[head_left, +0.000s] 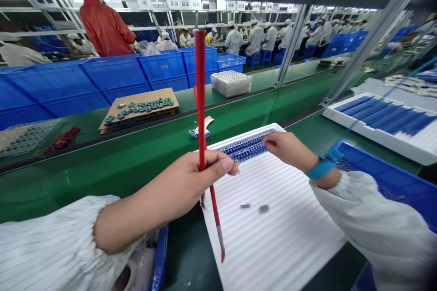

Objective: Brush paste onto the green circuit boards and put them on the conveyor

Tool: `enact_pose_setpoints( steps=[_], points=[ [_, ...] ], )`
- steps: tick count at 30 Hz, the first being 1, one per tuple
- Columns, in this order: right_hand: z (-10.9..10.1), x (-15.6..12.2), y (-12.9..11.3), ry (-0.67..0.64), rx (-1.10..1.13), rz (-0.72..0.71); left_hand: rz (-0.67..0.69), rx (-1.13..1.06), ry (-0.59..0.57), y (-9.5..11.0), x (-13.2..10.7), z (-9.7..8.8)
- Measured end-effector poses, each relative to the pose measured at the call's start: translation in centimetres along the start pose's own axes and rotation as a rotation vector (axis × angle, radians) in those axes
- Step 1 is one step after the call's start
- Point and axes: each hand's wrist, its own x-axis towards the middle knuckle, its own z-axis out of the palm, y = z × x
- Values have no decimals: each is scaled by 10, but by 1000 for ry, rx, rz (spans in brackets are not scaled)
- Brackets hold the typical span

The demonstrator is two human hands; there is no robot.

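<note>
- Row of blue parts point(246, 147) along far end of white ribbed tray point(273, 254), long axis approx L–R, rising slightly to R.
- R hand point(286, 148) is nearer, lying over row's R end; fingers pressed together, can't tell if pinching anything.
- L hand point(205, 175) sits lower L of row, shut in fist around upright red rod point(200, 82) + thin red brush point(215, 211), tip pointing down past the fist.
- 2 small metal bits point(245, 206) lie on tray, near side of row.
- Blue wrist strap point(321, 168) on R wrist.
- Blue bin point(385, 182) just R of tray, green worktop point(102, 177) to L.
</note>
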Motion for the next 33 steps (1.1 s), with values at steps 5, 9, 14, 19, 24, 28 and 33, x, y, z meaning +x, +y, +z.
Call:
enact_pose_setpoints(
  steps=[5, 9, 14, 19, 24, 28, 33],
  points=[
    [27, 21, 2, -115, -54, -35, -13, -74, 82, -6, 3, -6],
    [35, 33, 0, -185, -91, -75, -57, -131, 98, -13, 5, -9],
    [36, 38, -2, -231, -123, -89, -82, -182, 84, -21, 4, -14],
    [32, 39, -5, -258, -122, -95, -82, -259, 61, -26, 6, -14],
    [30, 40, -10, -279, -132, -92, -83, -269, 58, -25, 8, -13],
    [27, 42, -14, -302, -138, -81, -95, -228, 62, -23, 6, -13],
    [24, 45, -16, -328, -124, -82, -103, -168, 59, -23, 7, -13]
  ],
)
